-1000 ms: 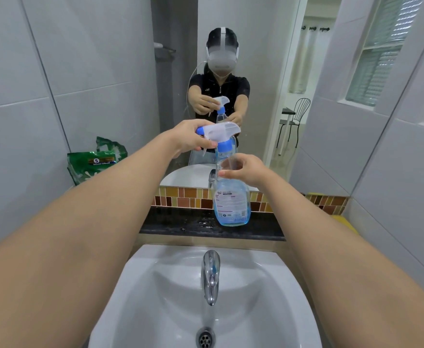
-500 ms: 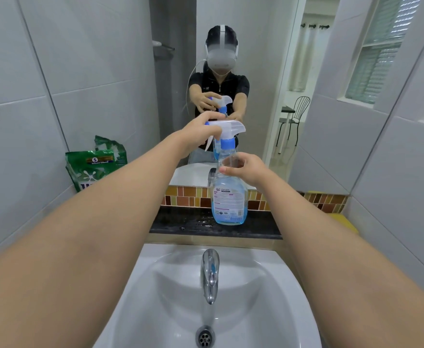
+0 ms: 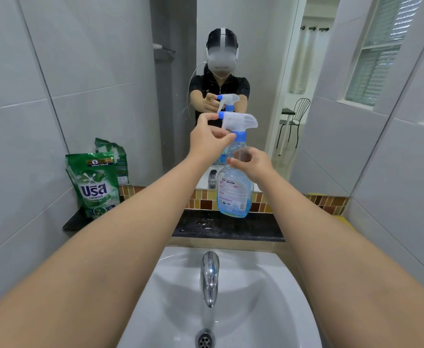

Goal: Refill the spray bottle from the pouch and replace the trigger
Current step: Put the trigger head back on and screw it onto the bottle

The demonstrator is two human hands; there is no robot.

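A clear spray bottle [image 3: 233,194] with a little blue liquid in its base stands tilted on the dark ledge [image 3: 231,228] behind the sink. Its white trigger head [image 3: 240,121] with blue collar sits on the bottle's neck. My left hand [image 3: 207,140] pinches the trigger head near the collar and nozzle. My right hand [image 3: 252,163] is wrapped around the bottle's shoulder. A green refill pouch [image 3: 94,184] stands upright at the ledge's left end, against the tiled wall.
A white sink [image 3: 231,305] with a chrome tap [image 3: 209,280] lies directly below my arms. The mirror [image 3: 231,59] behind the ledge reflects me and the bottle. Tiled walls close in on both sides. A yellow object [image 3: 341,218] sits at the ledge's right end.
My left hand has shifted from gripping over the trigger head's back to pinching it near the collar. The view has shifted, showing more of the pouch. The bottle stays on the ledge.
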